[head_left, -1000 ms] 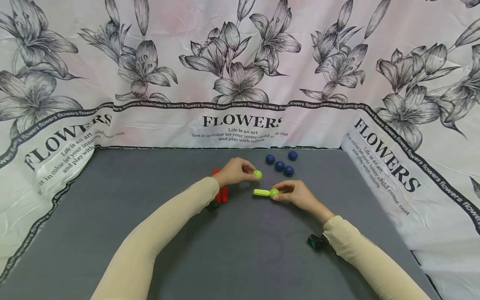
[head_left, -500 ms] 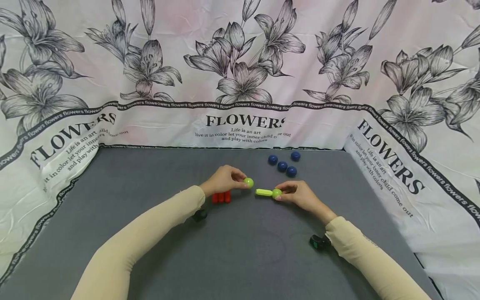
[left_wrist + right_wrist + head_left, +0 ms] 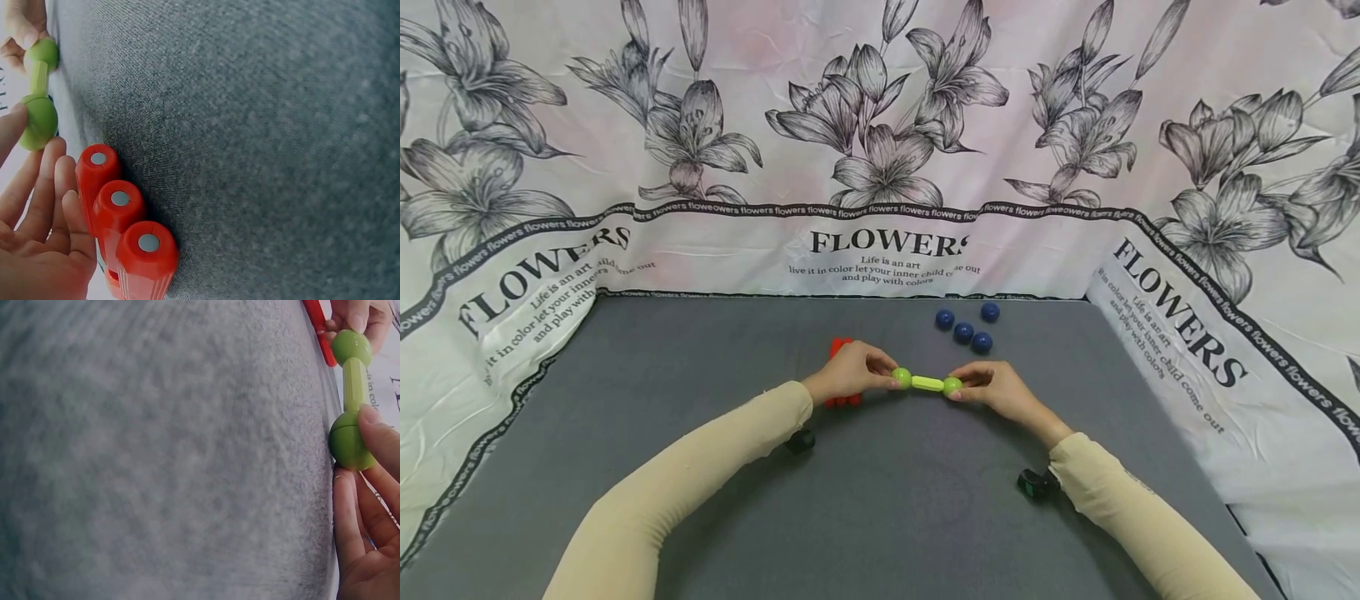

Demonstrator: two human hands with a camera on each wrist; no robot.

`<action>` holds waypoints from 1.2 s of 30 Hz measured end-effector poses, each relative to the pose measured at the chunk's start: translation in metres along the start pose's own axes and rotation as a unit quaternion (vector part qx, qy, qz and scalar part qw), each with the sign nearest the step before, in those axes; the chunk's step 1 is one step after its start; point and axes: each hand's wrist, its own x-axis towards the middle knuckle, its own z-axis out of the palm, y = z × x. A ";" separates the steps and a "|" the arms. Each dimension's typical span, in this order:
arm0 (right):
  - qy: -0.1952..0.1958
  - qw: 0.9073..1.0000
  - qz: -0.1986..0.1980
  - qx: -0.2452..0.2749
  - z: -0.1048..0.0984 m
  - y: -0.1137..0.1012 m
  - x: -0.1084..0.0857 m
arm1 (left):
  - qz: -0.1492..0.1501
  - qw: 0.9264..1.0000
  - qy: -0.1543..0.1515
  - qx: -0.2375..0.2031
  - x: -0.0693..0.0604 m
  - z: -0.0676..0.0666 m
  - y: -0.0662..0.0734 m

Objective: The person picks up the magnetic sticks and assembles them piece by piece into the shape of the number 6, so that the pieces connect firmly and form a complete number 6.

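A yellow-green rod [image 3: 927, 383] lies level between two green balls, touching one at each end. My left hand [image 3: 853, 369] pinches the left green ball [image 3: 902, 378] between thumb and fingers. On the other side, my right hand [image 3: 1000, 392] pinches the right green ball [image 3: 952, 387]. In the left wrist view the near ball [image 3: 40, 122] meets the rod's end, and the other hand shows beyond it. Red rods [image 3: 147, 256] with grey round ends lie side by side under and beside my left hand, which partly hides them in the head view.
Several blue balls [image 3: 963, 332] sit at the back of the grey table [image 3: 880, 517], right of centre. Black wrist devices [image 3: 1036, 484] hang below both forearms. A white flower-printed cloth [image 3: 715, 250] stands up behind the table and along its sides.
My left hand first drew back left and toward me with its green ball, then moved right until the ball met the rod's left end. My right hand has stayed nearly still.
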 end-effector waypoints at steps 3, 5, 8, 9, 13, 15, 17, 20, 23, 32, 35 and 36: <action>-0.001 1.000 -0.002 0.005 0.000 -0.009 -0.002 | 0.001 1.000 0.003 0.002 0.001 0.000 0.000; -0.002 1.000 -0.005 0.008 -0.001 -0.019 -0.006 | 0.003 1.000 0.003 0.005 0.001 0.000 -0.001; -0.008 1.000 -0.004 0.006 -0.003 -0.032 -0.011 | 0.009 1.000 -0.002 0.014 0.002 0.001 -0.002; -0.009 1.000 -0.003 0.005 -0.004 -0.035 -0.012 | 0.011 1.000 -0.005 0.016 0.002 0.001 -0.003; -0.012 1.000 -0.002 0.013 -0.004 -0.038 -0.014 | 0.015 1.000 -0.012 0.024 0.003 0.001 -0.004; -0.013 1.000 -0.004 0.017 -0.003 -0.038 -0.014 | 0.014 0.999 -0.018 0.027 0.002 0.002 -0.003; -0.013 1.000 -0.004 0.018 -0.003 -0.037 -0.014 | 0.013 0.999 -0.023 0.029 0.002 0.002 -0.001; -0.015 1.000 -0.005 0.017 -0.003 -0.036 -0.014 | 0.012 0.999 -0.027 0.032 0.001 0.002 -0.001; -0.014 1.000 -0.002 0.016 -0.003 -0.036 -0.013 | 0.012 0.999 -0.023 0.031 0.001 0.003 -0.001; -0.016 1.000 -0.003 0.013 -0.003 -0.033 -0.014 | 0.010 0.999 -0.026 0.029 0.003 0.004 -0.003; -0.014 1.000 -0.003 0.016 -0.001 -0.021 -0.009 | 0.010 0.999 -0.031 0.026 0.002 0.002 -0.003; -0.012 1.000 -0.003 0.017 -0.001 -0.016 -0.007 | 0.010 0.999 -0.032 0.023 0.002 0.000 -0.003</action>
